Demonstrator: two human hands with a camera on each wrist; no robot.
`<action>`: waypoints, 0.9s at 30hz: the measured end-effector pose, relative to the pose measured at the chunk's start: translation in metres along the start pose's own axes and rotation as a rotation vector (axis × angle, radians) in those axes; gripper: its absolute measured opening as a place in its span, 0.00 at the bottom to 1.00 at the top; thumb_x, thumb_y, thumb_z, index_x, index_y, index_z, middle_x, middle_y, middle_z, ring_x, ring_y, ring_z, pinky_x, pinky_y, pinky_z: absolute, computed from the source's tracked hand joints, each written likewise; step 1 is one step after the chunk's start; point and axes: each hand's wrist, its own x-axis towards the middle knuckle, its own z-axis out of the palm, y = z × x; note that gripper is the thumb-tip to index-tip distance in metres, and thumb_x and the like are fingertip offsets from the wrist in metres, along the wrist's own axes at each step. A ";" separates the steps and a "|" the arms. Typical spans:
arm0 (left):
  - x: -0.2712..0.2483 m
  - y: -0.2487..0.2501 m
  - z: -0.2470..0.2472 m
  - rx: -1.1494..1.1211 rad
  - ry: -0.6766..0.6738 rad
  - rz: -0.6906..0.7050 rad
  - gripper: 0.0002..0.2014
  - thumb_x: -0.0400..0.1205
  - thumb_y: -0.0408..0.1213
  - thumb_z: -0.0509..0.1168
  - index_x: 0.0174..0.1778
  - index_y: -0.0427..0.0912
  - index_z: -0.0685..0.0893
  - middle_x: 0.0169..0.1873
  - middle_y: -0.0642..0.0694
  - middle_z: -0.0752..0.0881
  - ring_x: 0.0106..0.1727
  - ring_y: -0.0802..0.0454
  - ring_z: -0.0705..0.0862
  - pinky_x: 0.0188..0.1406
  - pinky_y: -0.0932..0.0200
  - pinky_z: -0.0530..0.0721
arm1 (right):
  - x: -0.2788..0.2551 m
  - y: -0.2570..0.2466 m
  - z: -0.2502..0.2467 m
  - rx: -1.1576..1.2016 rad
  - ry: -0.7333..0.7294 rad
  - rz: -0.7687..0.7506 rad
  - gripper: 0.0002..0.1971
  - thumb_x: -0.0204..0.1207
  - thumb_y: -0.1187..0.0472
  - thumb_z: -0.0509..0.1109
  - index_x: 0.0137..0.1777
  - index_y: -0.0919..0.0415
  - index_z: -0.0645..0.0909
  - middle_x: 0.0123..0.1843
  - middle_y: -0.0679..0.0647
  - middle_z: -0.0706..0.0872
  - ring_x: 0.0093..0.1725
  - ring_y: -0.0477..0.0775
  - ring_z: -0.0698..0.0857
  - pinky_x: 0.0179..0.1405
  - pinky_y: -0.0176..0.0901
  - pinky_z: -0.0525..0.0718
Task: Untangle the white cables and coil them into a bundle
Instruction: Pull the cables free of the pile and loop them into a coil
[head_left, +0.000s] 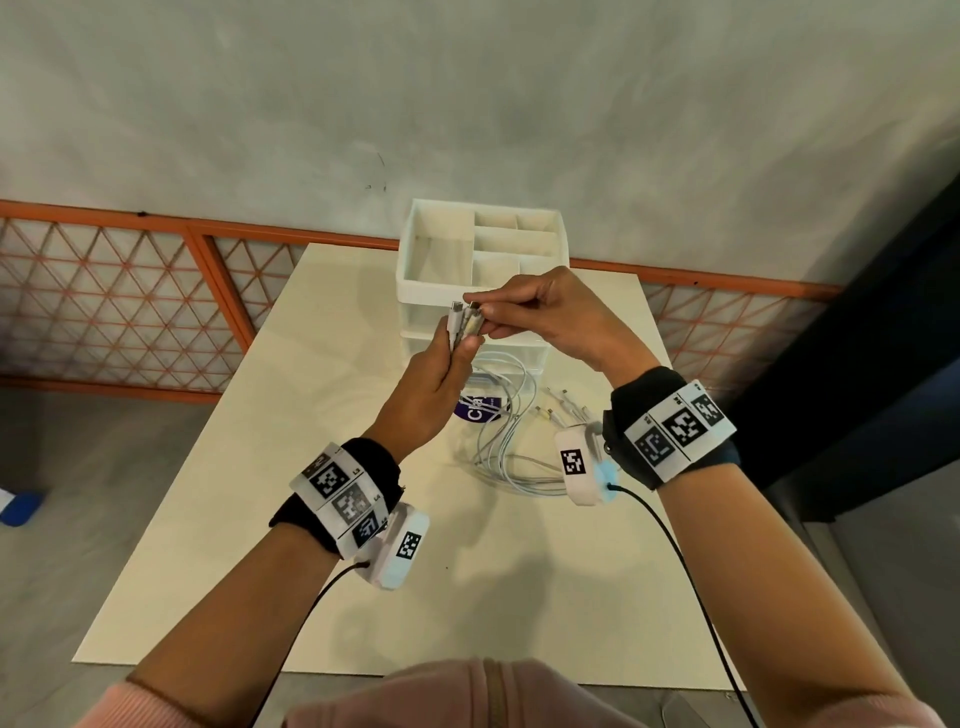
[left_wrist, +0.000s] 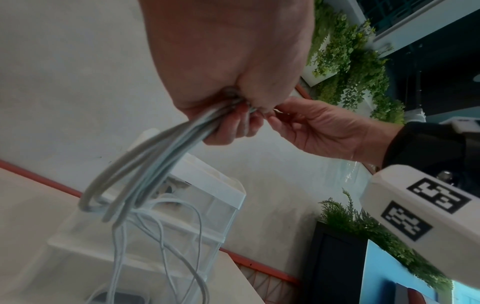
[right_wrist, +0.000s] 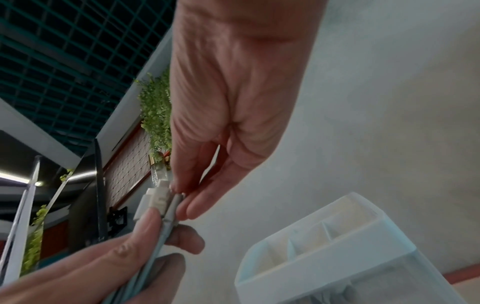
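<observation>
Left hand (head_left: 434, 384) is closed around the gathered plug ends of the white cables (head_left: 498, 431), held up above the table (head_left: 218, 519); right hand (head_left: 545, 312) pinches one plug at the top of that cluster. The ends look mostly collected, but loose strands hang to the table, so coiling seems not yet begun.

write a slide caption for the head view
Left hand grips white cables while right hand pinches one plug.

A pale table (head_left: 260, 519) holds a white box (head_left: 480, 270) at its far edge. White cables (head_left: 511, 457) lie just before the box.
</observation>
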 end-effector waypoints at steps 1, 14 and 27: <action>0.001 -0.001 0.000 0.011 -0.008 0.008 0.05 0.88 0.45 0.50 0.56 0.59 0.69 0.29 0.45 0.72 0.27 0.57 0.67 0.32 0.55 0.70 | 0.001 0.000 -0.001 -0.013 -0.007 0.000 0.15 0.76 0.70 0.69 0.62 0.71 0.82 0.41 0.49 0.87 0.43 0.44 0.90 0.54 0.37 0.88; 0.028 0.007 -0.009 -0.462 0.168 -0.144 0.18 0.88 0.47 0.47 0.36 0.41 0.66 0.24 0.51 0.69 0.23 0.57 0.72 0.25 0.65 0.77 | -0.006 0.044 0.038 -0.054 -0.438 0.279 0.18 0.77 0.57 0.70 0.61 0.68 0.76 0.50 0.55 0.88 0.55 0.54 0.87 0.66 0.44 0.79; 0.023 -0.053 -0.020 -0.247 0.197 -0.837 0.31 0.76 0.59 0.64 0.59 0.33 0.73 0.57 0.39 0.80 0.47 0.46 0.84 0.42 0.52 0.85 | 0.020 0.024 0.031 -0.393 -0.066 0.138 0.25 0.83 0.44 0.56 0.25 0.54 0.71 0.32 0.57 0.78 0.27 0.48 0.73 0.35 0.37 0.73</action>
